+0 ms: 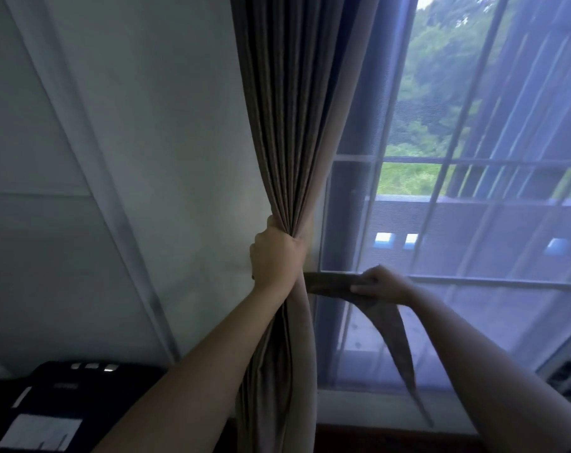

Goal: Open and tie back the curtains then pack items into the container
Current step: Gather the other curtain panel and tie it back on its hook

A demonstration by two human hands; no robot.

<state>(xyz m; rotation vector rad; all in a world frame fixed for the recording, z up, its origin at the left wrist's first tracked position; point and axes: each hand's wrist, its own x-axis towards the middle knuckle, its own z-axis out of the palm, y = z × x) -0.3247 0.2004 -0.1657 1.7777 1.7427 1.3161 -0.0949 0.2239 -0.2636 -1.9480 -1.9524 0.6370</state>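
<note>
A brown pleated curtain [287, 125] hangs gathered into a bunch at the left side of the window. My left hand [274, 256] grips the bunch at its narrowest point, fingers curled round the folds. A brown fabric tie-back band [329, 282] runs from behind the curtain out to the right. My right hand [380, 286] holds this band, and its loose end [401, 351] hangs down below the hand.
A sheer white net curtain [473, 223] covers the window [418, 125], with trees and a railing outside. A pale wall [130, 158] lies to the left. A dark black device [58, 407] with white labels sits at the lower left. The window sill [375, 410] runs below.
</note>
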